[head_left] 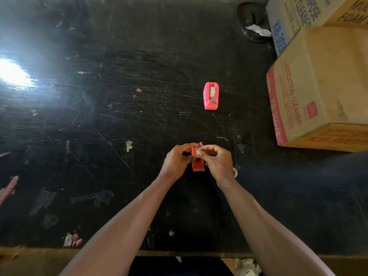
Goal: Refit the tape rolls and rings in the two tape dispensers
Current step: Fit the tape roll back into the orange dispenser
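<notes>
A small orange tape dispenser (198, 165) stands on the black table (119, 116) between my two hands. My left hand (177, 160) grips its left side. My right hand (216, 160) pinches a pale tape roll (198, 150) at the dispenser's top, fingers curled round it. Most of the roll is hidden by my fingers, and I cannot tell whether it sits in the slot. Farther back, a pink tape dispenser (211, 96) stands alone with a tape roll (213, 91) seated in it. A small white ring-like piece (236, 173) peeks out beside my right wrist.
Cardboard boxes (318, 96) are stacked at the right edge. A black glossy object (252, 20) with crumpled white paper sits at the back right. Bright glare covers the table's left. Tape scraps dot the scratched surface. The table's front edge (179, 252) runs below my forearms.
</notes>
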Demonstrator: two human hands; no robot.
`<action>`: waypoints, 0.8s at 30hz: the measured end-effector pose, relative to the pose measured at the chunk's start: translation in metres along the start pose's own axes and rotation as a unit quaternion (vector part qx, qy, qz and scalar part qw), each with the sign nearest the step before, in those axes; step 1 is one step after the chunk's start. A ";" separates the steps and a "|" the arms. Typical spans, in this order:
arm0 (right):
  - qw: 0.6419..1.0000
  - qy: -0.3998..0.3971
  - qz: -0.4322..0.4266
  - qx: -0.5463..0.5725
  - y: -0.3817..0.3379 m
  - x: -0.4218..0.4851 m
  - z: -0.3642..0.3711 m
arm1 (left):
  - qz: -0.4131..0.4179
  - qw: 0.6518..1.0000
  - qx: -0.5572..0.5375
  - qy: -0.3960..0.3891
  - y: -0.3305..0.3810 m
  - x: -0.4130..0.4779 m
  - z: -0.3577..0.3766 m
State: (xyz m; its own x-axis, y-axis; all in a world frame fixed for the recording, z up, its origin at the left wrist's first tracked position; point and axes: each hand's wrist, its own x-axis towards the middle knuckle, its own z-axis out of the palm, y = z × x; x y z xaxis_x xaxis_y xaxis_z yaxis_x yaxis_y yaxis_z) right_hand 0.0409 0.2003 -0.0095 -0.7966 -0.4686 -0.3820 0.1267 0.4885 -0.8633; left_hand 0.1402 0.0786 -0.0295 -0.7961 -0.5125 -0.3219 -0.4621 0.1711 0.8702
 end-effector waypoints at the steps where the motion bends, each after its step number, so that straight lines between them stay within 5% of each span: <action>1: 1.000 0.001 0.001 0.000 0.000 0.000 0.001 | 0.003 1.000 0.001 0.001 0.000 -0.001 0.000; 10: 1.000 -0.019 -0.010 0.007 0.000 -0.002 -0.004 | -0.018 1.000 -0.006 -0.012 -0.004 0.003 -0.001; 24: 0.976 -0.024 -0.180 -0.123 0.023 -0.011 -0.014 | -0.016 0.998 -0.013 -0.066 -0.006 0.005 -0.007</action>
State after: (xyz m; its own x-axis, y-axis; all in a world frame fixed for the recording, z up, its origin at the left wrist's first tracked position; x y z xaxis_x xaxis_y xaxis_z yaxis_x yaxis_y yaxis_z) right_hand 0.0440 0.2273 -0.0210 -0.7336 -0.6738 -0.0890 -0.3063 0.4447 -0.8416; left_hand 0.1414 0.0694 -0.0335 -0.8261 -0.4025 -0.3944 -0.4796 0.1345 0.8671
